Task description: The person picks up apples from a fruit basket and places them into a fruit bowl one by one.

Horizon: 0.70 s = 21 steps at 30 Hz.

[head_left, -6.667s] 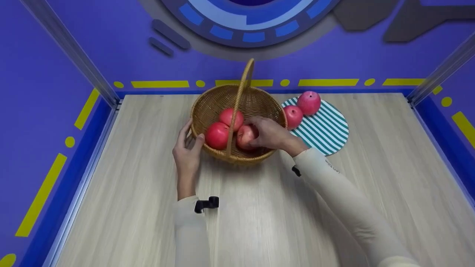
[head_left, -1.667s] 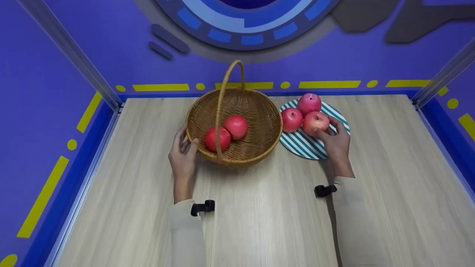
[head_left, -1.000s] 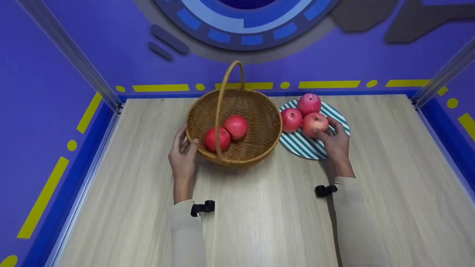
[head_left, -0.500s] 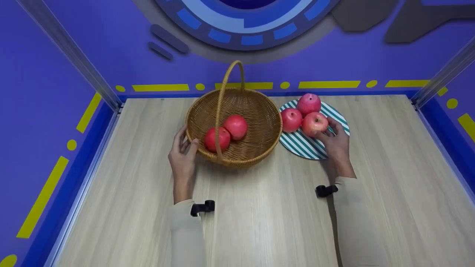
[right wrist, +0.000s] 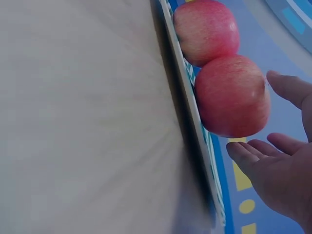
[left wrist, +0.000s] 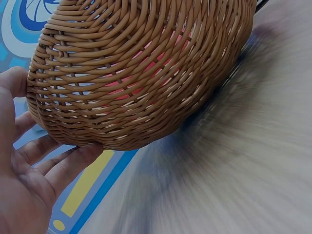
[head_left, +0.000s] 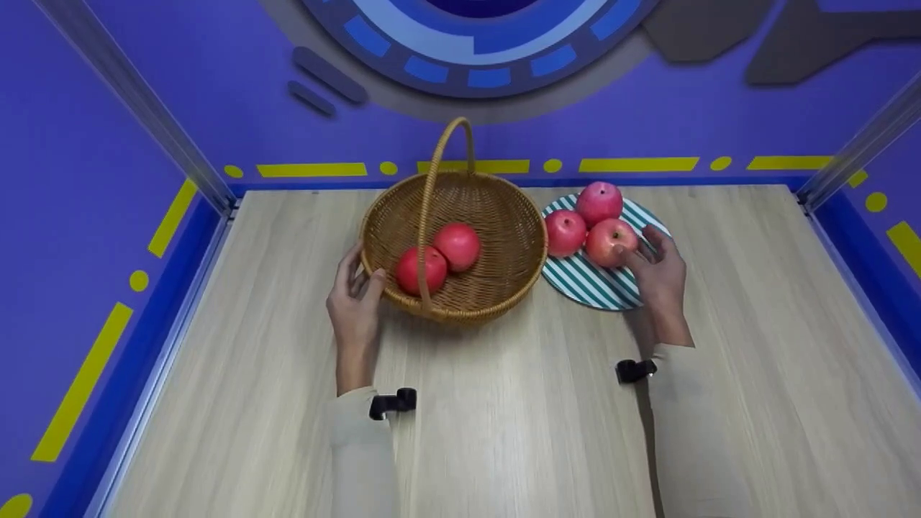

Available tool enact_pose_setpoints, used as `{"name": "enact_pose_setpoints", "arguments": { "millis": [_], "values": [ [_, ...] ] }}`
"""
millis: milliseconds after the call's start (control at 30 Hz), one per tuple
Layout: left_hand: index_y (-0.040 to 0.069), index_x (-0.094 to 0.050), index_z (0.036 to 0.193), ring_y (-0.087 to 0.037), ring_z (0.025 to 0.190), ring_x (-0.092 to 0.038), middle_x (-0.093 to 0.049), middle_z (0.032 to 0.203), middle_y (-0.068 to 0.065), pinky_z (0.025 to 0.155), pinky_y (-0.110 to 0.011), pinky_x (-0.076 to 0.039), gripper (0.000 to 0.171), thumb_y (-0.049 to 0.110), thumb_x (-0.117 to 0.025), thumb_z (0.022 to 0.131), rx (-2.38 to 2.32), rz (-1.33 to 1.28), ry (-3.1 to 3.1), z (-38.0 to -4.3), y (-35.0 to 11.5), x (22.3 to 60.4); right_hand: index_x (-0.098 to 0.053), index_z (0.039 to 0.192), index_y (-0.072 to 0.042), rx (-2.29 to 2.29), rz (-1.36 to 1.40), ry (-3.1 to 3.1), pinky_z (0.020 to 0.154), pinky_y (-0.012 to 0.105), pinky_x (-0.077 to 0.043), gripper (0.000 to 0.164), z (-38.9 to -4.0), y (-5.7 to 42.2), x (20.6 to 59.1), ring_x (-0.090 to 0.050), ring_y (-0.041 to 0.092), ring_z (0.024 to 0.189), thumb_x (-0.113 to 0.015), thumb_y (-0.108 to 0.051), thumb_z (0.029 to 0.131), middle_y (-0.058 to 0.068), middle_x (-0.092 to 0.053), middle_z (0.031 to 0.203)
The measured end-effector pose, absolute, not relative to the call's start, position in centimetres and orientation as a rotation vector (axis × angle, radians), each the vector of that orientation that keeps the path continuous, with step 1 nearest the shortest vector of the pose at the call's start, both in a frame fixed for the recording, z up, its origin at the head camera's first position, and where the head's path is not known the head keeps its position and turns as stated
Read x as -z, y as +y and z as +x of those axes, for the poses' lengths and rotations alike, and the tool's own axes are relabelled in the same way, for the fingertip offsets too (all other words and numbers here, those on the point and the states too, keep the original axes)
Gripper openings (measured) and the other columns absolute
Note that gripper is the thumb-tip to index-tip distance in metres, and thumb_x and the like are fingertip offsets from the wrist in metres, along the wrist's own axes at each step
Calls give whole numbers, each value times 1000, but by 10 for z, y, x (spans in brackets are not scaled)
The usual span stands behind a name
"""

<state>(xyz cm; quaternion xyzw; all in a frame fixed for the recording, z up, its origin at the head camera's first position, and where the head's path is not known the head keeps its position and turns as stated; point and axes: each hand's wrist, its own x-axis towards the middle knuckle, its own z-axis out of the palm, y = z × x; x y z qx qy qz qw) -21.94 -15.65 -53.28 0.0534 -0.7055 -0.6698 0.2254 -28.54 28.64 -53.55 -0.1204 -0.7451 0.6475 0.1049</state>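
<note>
In the head view, my left hand [head_left: 354,306] holds the left side of a wicker basket [head_left: 507,234] with an arched handle. The left wrist view shows the thumb at the rim of the basket [left wrist: 122,73] and the fingers under its outer wall. Two red apples [head_left: 421,270] lie inside. To the right, a round mat or plate [head_left: 586,286] with green and white stripes bears three apples. Beside the nearest apple [head_left: 609,243], my right hand [head_left: 660,280] has its fingers spread. In the right wrist view a gap separates this apple [right wrist: 232,97] from the fingers.
A light wooden tabletop [head_left: 496,403] carries everything. Blue panels with yellow marks rise at the back [head_left: 496,129] and on both sides, joined by metal corner posts [head_left: 137,101]. The basket's right rim stands close to the striped mat.
One apple has gone from the basket to the striped mat in my right hand. Just now that hand has let go and drawn slightly right. The left hand stays at the basket.
</note>
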Motion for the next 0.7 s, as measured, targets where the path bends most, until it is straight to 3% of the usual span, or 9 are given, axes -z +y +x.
{"name": "enact_pose_setpoints", "arguments": {
  "millis": [500,700],
  "values": [
    [15,-58,154,-28,131,-62,-56,155,-7,109,-41,-52,54,15,-72,102,1861,103,-1923,-220,-157,534,-44,161,-10,-1798,-226,-2171,116,36,-44,75,-273,275,509,-45,26,149,-81,-22,97,8,-46,163],
    [13,-57,154,-31,132,-61,-56,154,-11,113,-41,-49,54,15,-72,103,1871,102,-1915,-220,-158,534,-48,157,-5,-1802,-77,-2103,113,38,-47,70,-267,266,497,-50,30,145,-81,-14,96,10,-52,158]
  ]
}}
